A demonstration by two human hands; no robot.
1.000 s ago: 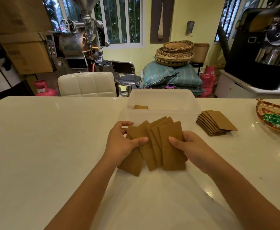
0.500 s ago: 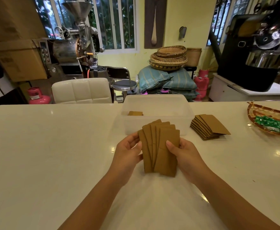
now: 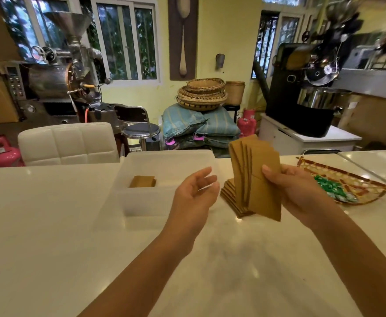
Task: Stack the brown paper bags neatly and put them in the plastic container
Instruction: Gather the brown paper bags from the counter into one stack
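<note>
- Our right hand (image 3: pixel 297 191) grips a fanned bundle of brown paper bags (image 3: pixel 256 177), upright above the table (image 3: pixel 50 225).
- Our left hand (image 3: pixel 194 195) is spread, empty.
- Plastic container (image 3: pixel 164 202): few bags (image 3: pixel 142 181) inside.

A white bench (image 3: pixel 50 225) fills the foreground. On its right edge rests a woven tray (image 3: pixel 356 186) holding green packets (image 3: pixel 329 188) (labels too blurred to read). Behind stand a white padded chair (image 3: pixel 68 143), a steel roaster (image 3: pixel 57 76), stacked baskets (image 3: pixel 202 93) on striped sacks (image 3: pixel 198 126), and pink gas cylinders (image 3: pixel 1 151).
</note>
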